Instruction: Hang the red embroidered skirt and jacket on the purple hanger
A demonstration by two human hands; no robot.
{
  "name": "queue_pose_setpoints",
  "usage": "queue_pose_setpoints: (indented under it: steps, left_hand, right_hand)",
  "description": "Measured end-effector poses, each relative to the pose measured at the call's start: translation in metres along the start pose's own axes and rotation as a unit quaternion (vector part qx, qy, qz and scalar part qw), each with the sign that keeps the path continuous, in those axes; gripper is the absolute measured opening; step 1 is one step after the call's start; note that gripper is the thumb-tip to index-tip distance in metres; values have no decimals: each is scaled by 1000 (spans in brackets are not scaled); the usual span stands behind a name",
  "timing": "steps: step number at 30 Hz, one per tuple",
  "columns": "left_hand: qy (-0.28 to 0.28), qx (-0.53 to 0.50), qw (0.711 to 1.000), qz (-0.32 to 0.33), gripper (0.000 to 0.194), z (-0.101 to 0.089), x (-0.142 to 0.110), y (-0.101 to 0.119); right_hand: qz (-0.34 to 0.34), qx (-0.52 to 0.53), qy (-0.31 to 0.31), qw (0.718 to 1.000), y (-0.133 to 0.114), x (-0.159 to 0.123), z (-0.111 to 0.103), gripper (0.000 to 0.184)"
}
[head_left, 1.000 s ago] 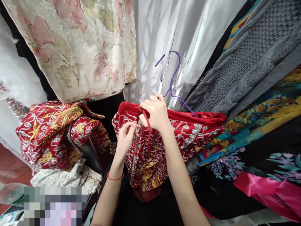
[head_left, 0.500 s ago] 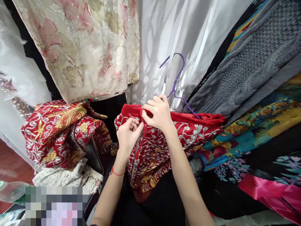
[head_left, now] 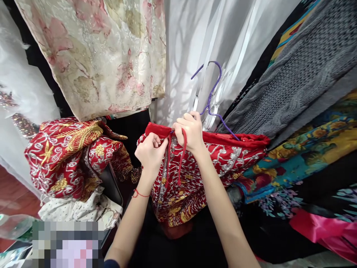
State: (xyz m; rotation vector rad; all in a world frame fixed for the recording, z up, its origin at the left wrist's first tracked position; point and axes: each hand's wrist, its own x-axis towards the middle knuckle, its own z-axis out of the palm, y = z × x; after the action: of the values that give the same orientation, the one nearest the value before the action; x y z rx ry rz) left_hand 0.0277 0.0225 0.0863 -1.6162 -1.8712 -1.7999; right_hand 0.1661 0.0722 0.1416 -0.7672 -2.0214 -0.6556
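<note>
Red skirt (head_left: 189, 193) across the middle of the frame, waist up, body hanging down.
Its waistband (head_left: 158, 129) sets the long axis, left to right; it looks soft, weighted by embroidery, best gripped there. Purple hanger (head_left: 209, 106) rises behind. Right hand (head_left: 191, 131), curled nearly closed, grips the waistband; left hand (head_left: 151, 152) curls beside it, hold unclear. Red cord (head_left: 180, 165) dangles below.

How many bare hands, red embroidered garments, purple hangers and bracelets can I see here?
Hands: 2, left hand and right hand
Red embroidered garments: 2, middle garment and left-side garment
Purple hanger: 1
Bracelet: 1
Total: 6
</note>
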Motion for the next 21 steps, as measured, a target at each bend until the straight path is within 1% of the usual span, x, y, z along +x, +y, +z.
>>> queue_pose_setpoints:
  steps: [2,4,7,9,11,13,15,18,21]
  left_hand:
    - [29,10,1000,-2,32,5,0,-1]
    - [45,10,999,6,34,9,-2,-2]
    - [30,-6,998,51,34,13,-7,-3]
    - [9,-23,996,81,29,12,-13,-4]
    - [-5,-38,995,92,21,10,-22,-7]
    - [-11,-50,995,89,15,7,-31,-10]
    - [-17,-59,995,75,12,4,-41,-13]
    - [-37,-64,996,44,14,-1,-52,-15]
    - [-68,-70,995,6,15,-2,-57,-13]
  right_hand:
    - [-20,-1,12,1000,1,-1,1,44]
    - [-30,-4,27,999,1,-1,1,44]
    - [-19,-23,30,999,-2,0,0,44]
    - [-11,-31,24,999,-4,1,-1,43]
    - [-9,-32,22,999,-5,1,0,40]
    - [-7,-36,25,999,-5,1,1,38]
    - [-3,-39,24,999,-4,1,2,39]
    - [4,-39,14,999,-3,1,2,44]
    - [-5,-39,4,999,-2,1,0,45]
